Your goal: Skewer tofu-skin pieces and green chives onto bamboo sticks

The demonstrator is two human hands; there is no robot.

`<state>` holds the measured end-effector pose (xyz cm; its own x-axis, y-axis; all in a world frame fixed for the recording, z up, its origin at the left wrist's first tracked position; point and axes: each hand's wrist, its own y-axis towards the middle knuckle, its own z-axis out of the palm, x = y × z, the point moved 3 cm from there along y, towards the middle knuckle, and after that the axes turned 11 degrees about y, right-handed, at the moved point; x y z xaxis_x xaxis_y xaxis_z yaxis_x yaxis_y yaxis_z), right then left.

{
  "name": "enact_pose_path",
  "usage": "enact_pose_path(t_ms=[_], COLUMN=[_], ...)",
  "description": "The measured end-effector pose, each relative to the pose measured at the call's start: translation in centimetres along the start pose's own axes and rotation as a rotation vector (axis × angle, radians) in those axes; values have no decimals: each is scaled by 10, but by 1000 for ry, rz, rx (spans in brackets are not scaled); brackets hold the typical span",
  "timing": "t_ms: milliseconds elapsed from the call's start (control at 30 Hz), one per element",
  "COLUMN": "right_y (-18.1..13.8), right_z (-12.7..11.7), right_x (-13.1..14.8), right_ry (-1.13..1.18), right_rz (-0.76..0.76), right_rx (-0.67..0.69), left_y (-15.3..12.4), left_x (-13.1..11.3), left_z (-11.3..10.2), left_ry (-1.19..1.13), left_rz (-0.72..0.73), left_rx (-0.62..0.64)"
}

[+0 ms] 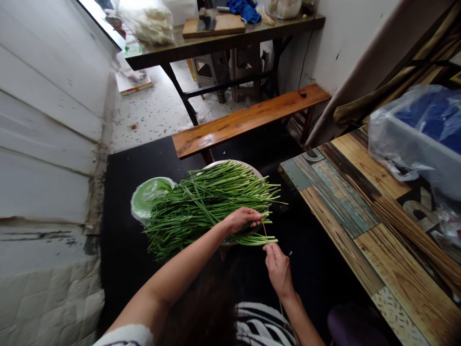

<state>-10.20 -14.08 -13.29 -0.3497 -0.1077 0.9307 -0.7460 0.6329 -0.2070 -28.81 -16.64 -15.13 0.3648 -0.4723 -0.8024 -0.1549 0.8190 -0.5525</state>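
Note:
A big heap of long green stalks lies across a round white basin in front of me. My left hand rests on the near edge of the heap, fingers closed over a few stalks. My right hand is just below it, pinching a thin bamboo skewer that points up toward the stalks. A small bunch of stalks sticks out rightward between both hands.
A green plastic bag sits left of the heap. At right stands a patterned wooden table with a bundle of skewers and a bagged box. A wooden bench and a dark table are beyond.

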Motion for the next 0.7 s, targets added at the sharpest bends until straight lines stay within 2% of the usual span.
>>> enact_pose_path(t_ms=[100, 167, 233, 267, 400, 467, 567, 633, 700], right_y=[-1, 0, 0, -1, -2, -2, -3, -3, -2], right_z=[3, 6, 8, 9, 8, 7, 5, 3, 2], right_x=[-1, -3, -7, -9, -18, -19, -17, -15, -12], right_ry=[27, 51, 77, 88, 120, 125, 121, 117, 113], right_rz=[20, 33, 41, 46, 71, 82, 89, 83, 72], right_rx=[-12, -15, -21, -27, -39, -40, -44, -44, -40], left_y=[-6, -10, -13, -13, -7, 0, 7, 7, 6], left_x=[3, 4, 2, 0, -12, -12, -12, -15, -18], left_z=[4, 9, 11, 10, 3, 2, -1, -4, -6], left_ry=[127, 295, 500, 604, 1014, 1153, 1147, 975, 698], left_rz=[-8, -23, 12, 62, 313, 365, 424, 448, 373], left_rx=[79, 155, 147, 79, -356, -442, -451, -451, -365])
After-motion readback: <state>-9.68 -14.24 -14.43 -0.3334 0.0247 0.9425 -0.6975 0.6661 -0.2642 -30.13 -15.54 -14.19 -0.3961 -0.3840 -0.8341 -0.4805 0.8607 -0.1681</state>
